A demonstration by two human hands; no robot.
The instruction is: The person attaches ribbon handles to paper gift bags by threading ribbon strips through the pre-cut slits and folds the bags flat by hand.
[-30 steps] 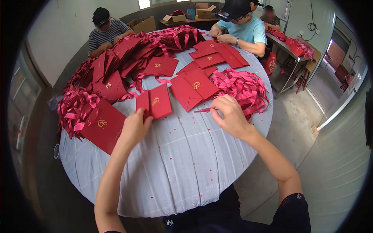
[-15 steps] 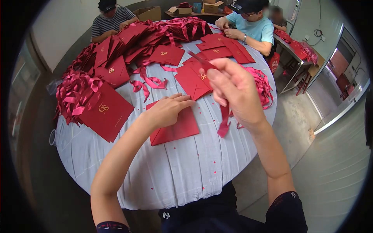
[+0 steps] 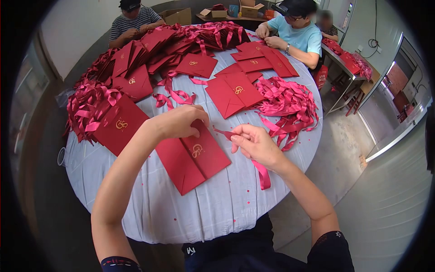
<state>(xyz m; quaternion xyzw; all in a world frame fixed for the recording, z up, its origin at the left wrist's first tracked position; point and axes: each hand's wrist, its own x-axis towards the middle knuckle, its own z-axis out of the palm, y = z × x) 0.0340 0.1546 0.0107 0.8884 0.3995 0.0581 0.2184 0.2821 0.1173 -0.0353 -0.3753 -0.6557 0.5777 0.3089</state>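
A flat red paper gift bag (image 3: 208, 161) with a gold emblem lies at an angle on the table in front of me. My left hand (image 3: 183, 121) is curled over the bag's far edge, its fingertips partly hidden behind my knuckles, and appears to grip it there. To the right, my right hand (image 3: 257, 144) pinches a pink-red ribbon (image 3: 261, 174) near one end. The ribbon's pointed tip sticks out toward the bag, apart from it, and its tail hangs below my palm.
Loose ribbons (image 3: 290, 102) lie heaped at the right. Another red bag (image 3: 233, 93) sits just beyond my hands. Beribboned bags (image 3: 118, 124) are stacked at the left, with more piled along the far side of the white-covered table (image 3: 217, 213). Two people work across it.
My right hand has come down and toward the bag with the ribbon. The bag has turned and shifted nearer, and my left hand went from lying flat on it to curling over its far edge.
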